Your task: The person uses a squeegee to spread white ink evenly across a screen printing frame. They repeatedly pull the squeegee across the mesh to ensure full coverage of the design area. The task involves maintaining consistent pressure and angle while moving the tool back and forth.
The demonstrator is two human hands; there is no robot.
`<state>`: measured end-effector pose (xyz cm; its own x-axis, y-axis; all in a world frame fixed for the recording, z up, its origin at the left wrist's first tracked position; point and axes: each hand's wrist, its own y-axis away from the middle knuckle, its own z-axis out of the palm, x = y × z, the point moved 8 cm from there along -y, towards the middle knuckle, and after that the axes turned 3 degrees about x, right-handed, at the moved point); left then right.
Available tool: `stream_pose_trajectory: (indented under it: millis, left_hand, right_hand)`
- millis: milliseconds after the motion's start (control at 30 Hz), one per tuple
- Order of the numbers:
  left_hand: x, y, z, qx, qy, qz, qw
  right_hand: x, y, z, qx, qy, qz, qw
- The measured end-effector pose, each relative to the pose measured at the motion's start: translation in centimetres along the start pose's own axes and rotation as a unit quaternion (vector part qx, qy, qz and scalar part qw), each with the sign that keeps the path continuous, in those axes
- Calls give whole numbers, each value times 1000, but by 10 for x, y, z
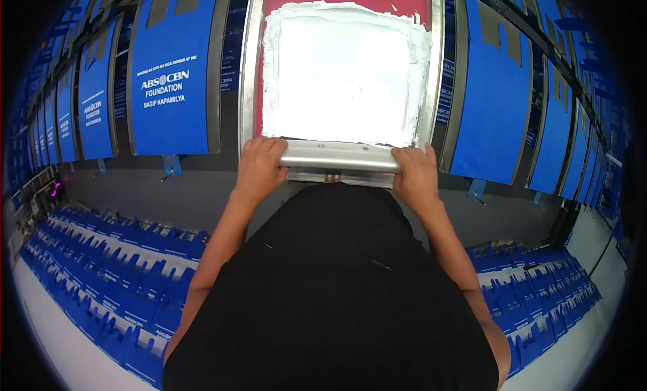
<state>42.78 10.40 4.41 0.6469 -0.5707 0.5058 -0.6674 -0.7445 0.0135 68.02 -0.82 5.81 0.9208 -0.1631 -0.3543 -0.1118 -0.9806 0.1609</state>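
Note:
A metal-framed screen (pixel 254 67) with a red surface fills the top centre, a thick square layer of white paste (pixel 344 74) spread over it. Along its near edge runs a silver metal bar (pixel 344 158). My left hand (pixel 263 165) is closed round the bar's left end, and my right hand (pixel 416 172) is closed round its right end.
Rows of blue printed fabric panels (pixel 168 40) on boards stand to the left, with similar blue panels (pixel 486 101) to the right. More blue pieces (pixel 101 276) lie in rows low on both sides. My black-clad torso (pixel 337 290) occupies the lower centre.

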Motion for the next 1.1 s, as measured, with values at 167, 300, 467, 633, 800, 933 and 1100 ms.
stream_pose_trajectory:
  millis: [167,300,467,633,800,933,1100]
  left_hand:
    - [-1,-6,10,1,-8,-5,1000]
    - [-3,40,36,68,-25,23,997]
    - [-48,-101,16,64,-80,-35,994]
    - [-54,-225,-30,15,-113,-36,993]
    - [-34,-53,-1,-101,-90,-109,985]
    - [-3,7,14,66,2,42,997]
    - [-57,-187,-13,37,-107,-33,993]
  right_hand:
    - [16,-15,7,-25,13,14,1000]
    - [6,30,28,55,9,-5,998]
    - [51,-103,13,92,111,-29,989]
    - [75,-215,-44,45,144,-12,989]
    - [20,-63,-15,-52,52,10,997]
    - [14,4,25,16,1,-12,1000]
    - [67,-182,-16,49,150,-16,987]
